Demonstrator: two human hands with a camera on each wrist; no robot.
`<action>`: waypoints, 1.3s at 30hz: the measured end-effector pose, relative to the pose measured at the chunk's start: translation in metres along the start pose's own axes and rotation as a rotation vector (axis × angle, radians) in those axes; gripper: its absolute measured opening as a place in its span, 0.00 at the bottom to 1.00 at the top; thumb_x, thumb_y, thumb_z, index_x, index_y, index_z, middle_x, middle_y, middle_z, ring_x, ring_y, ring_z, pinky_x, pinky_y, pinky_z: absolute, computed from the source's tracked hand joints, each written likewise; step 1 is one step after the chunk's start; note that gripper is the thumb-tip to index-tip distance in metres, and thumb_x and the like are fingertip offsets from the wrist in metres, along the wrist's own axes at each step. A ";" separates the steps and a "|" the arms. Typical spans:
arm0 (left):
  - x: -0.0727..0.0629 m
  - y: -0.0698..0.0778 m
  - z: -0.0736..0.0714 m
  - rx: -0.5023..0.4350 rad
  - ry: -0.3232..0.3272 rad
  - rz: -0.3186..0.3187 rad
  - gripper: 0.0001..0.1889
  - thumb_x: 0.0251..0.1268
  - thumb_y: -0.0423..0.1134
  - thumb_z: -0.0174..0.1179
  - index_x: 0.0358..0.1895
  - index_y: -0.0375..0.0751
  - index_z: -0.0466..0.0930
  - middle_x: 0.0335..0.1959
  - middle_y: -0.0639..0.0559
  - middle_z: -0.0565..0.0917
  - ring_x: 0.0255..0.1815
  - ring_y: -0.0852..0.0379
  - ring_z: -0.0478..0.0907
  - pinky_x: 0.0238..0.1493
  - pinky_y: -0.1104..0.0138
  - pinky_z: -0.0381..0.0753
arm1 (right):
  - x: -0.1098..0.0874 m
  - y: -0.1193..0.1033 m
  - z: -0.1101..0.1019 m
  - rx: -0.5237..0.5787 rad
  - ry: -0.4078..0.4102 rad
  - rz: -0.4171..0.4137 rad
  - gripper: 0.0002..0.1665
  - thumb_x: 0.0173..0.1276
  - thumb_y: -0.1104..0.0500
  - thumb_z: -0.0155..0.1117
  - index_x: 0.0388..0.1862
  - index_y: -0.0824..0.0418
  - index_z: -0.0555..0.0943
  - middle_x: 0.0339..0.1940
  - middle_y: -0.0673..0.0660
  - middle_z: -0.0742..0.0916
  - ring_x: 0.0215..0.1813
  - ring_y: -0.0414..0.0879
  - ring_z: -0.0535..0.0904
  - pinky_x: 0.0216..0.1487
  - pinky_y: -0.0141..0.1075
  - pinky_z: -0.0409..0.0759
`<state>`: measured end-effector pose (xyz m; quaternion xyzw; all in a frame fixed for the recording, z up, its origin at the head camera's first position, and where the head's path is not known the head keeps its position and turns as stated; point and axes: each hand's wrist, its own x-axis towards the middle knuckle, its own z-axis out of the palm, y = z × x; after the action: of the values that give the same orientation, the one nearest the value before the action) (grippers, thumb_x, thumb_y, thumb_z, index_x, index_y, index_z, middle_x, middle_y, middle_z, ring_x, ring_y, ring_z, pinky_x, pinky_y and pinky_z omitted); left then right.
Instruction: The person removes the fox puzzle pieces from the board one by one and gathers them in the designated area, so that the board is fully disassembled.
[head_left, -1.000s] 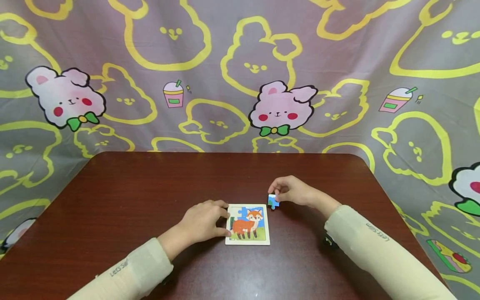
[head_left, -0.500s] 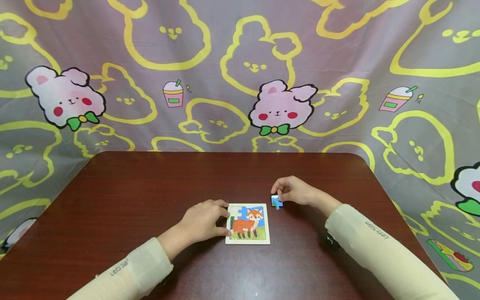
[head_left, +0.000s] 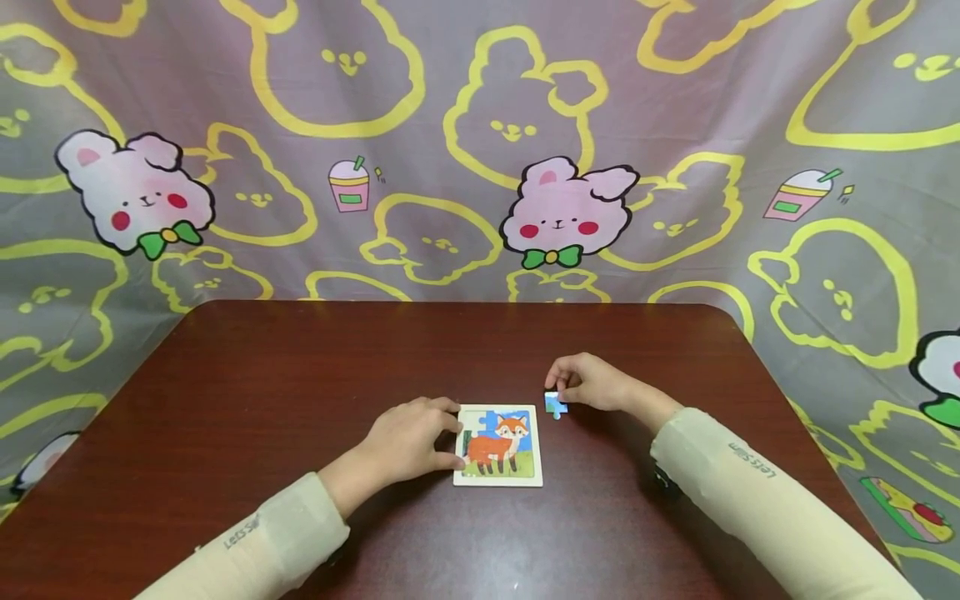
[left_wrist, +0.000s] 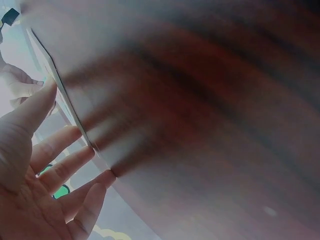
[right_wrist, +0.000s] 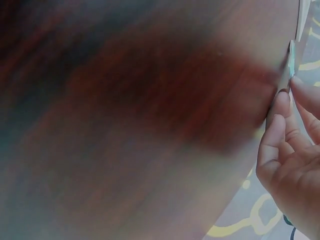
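Note:
A square jigsaw puzzle board (head_left: pixel 498 482) with a pale frame lies on the table, showing an orange fox on grass. Its upper left corner has a bare pale gap. My left hand (head_left: pixel 405 442) rests at the board's left edge, thumb and fingertips spread along it; the left wrist view shows the fingers (left_wrist: pixel 70 162) fairly straight. To the right of the board, my right hand (head_left: pixel 596 385) pinches a blue and green puzzle piece (head_left: pixel 555 405) between thumb and fingers. In the right wrist view this piece (right_wrist: pixel 292 62) appears edge-on, low over the table.
The dark red-brown table (head_left: pixel 337 350) has rounded far corners. Behind it and along both sides hangs a grey curtain (head_left: pixel 442 158) printed with yellow outlines and pink rabbits. Pale sleeves cover both forearms.
My right hand has shifted slightly to the right, away from the board, and the puzzle piece has turned a little in its fingers. My left hand stays at the board's edge.

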<state>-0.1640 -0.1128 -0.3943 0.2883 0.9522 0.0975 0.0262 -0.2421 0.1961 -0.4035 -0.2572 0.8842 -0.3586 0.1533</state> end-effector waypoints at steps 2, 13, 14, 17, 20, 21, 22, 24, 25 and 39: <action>0.000 0.000 0.000 -0.003 -0.001 -0.005 0.24 0.49 0.58 0.74 0.47 0.48 0.89 0.60 0.51 0.82 0.58 0.48 0.81 0.49 0.53 0.82 | 0.001 0.000 0.000 -0.006 0.003 -0.004 0.08 0.64 0.73 0.64 0.41 0.66 0.81 0.30 0.54 0.81 0.31 0.43 0.75 0.35 0.33 0.75; -0.001 -0.001 0.000 -0.007 0.002 -0.013 0.24 0.49 0.58 0.74 0.48 0.50 0.89 0.60 0.51 0.82 0.59 0.48 0.80 0.49 0.52 0.82 | 0.002 -0.002 -0.002 -0.027 0.033 -0.024 0.06 0.65 0.70 0.66 0.41 0.66 0.81 0.30 0.54 0.82 0.30 0.43 0.74 0.34 0.32 0.74; -0.001 -0.001 0.000 -0.006 0.002 -0.013 0.24 0.49 0.57 0.74 0.48 0.50 0.89 0.60 0.51 0.82 0.59 0.48 0.80 0.49 0.52 0.82 | 0.003 -0.004 -0.001 -0.026 0.034 -0.029 0.06 0.65 0.70 0.66 0.41 0.66 0.81 0.30 0.54 0.82 0.30 0.43 0.74 0.34 0.32 0.74; -0.001 0.000 -0.001 -0.006 0.004 -0.012 0.24 0.49 0.57 0.75 0.47 0.49 0.89 0.60 0.51 0.82 0.59 0.48 0.80 0.50 0.52 0.82 | 0.007 -0.008 0.002 -0.020 0.031 -0.040 0.06 0.66 0.69 0.66 0.41 0.65 0.81 0.30 0.54 0.82 0.29 0.43 0.74 0.33 0.32 0.74; -0.001 0.000 0.000 -0.005 0.005 -0.007 0.23 0.49 0.57 0.75 0.47 0.50 0.89 0.60 0.51 0.82 0.59 0.48 0.81 0.49 0.52 0.82 | 0.012 -0.014 0.007 -0.026 0.018 -0.053 0.06 0.67 0.68 0.65 0.42 0.64 0.81 0.31 0.53 0.82 0.30 0.42 0.75 0.34 0.32 0.75; -0.001 0.000 0.000 -0.005 0.005 -0.006 0.23 0.49 0.57 0.75 0.47 0.49 0.89 0.60 0.51 0.82 0.58 0.48 0.81 0.49 0.52 0.82 | 0.014 -0.017 0.009 -0.027 0.012 -0.057 0.05 0.67 0.68 0.65 0.42 0.64 0.82 0.31 0.52 0.83 0.30 0.42 0.75 0.35 0.32 0.76; -0.001 0.000 0.000 -0.005 0.006 -0.005 0.23 0.49 0.57 0.75 0.47 0.49 0.89 0.60 0.51 0.82 0.58 0.48 0.81 0.49 0.52 0.82 | 0.015 -0.020 0.011 -0.031 0.003 -0.065 0.05 0.67 0.67 0.65 0.42 0.63 0.82 0.31 0.52 0.83 0.30 0.41 0.75 0.36 0.32 0.76; -0.001 0.000 0.000 -0.007 0.007 -0.004 0.23 0.49 0.57 0.75 0.47 0.49 0.89 0.60 0.51 0.82 0.58 0.48 0.81 0.49 0.52 0.82 | 0.018 -0.025 0.015 -0.035 -0.013 -0.079 0.05 0.67 0.68 0.65 0.42 0.63 0.82 0.31 0.52 0.83 0.31 0.41 0.76 0.38 0.32 0.77; -0.001 0.000 0.000 -0.008 0.007 -0.004 0.23 0.49 0.57 0.75 0.47 0.49 0.89 0.60 0.51 0.83 0.58 0.48 0.81 0.50 0.52 0.82 | 0.019 -0.028 0.016 -0.032 -0.021 -0.089 0.05 0.67 0.68 0.65 0.42 0.63 0.82 0.31 0.52 0.83 0.31 0.40 0.76 0.38 0.32 0.77; 0.000 0.000 0.000 -0.020 0.002 0.000 0.23 0.49 0.56 0.75 0.46 0.49 0.89 0.59 0.50 0.83 0.57 0.47 0.81 0.49 0.51 0.82 | 0.032 -0.057 0.035 -0.039 -0.160 -0.120 0.08 0.67 0.67 0.66 0.44 0.61 0.84 0.36 0.53 0.83 0.35 0.42 0.77 0.37 0.31 0.77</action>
<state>-0.1638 -0.1130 -0.3943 0.2877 0.9513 0.1074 0.0280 -0.2327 0.1243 -0.3900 -0.3405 0.8589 -0.3283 0.1965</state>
